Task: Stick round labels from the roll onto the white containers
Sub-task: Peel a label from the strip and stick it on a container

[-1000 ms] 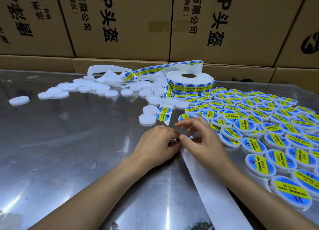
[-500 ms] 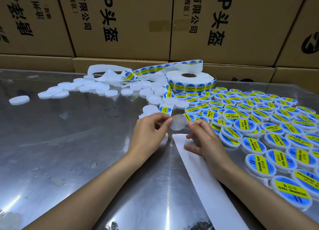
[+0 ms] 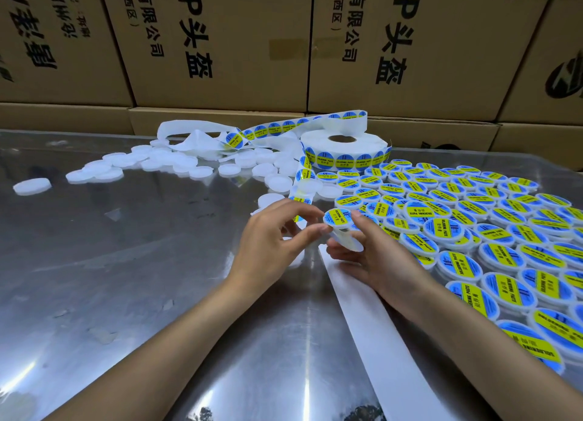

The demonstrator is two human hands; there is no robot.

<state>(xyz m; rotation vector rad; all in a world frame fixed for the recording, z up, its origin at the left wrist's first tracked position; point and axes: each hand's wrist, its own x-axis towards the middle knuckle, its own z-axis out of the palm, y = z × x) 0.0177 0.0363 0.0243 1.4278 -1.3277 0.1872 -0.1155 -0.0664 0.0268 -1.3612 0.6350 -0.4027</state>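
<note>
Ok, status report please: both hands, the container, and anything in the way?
Left hand and right hand both pinch one container, lifted, label on top. Labelled pile close at right. Nothing in the way.

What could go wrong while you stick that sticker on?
The label is pinched between both hands, left hand and right hand, above the white container; it may land crooked or wrinkle. The loose label strip hangs close by, so a sleeve or wrist might snag it.
</note>
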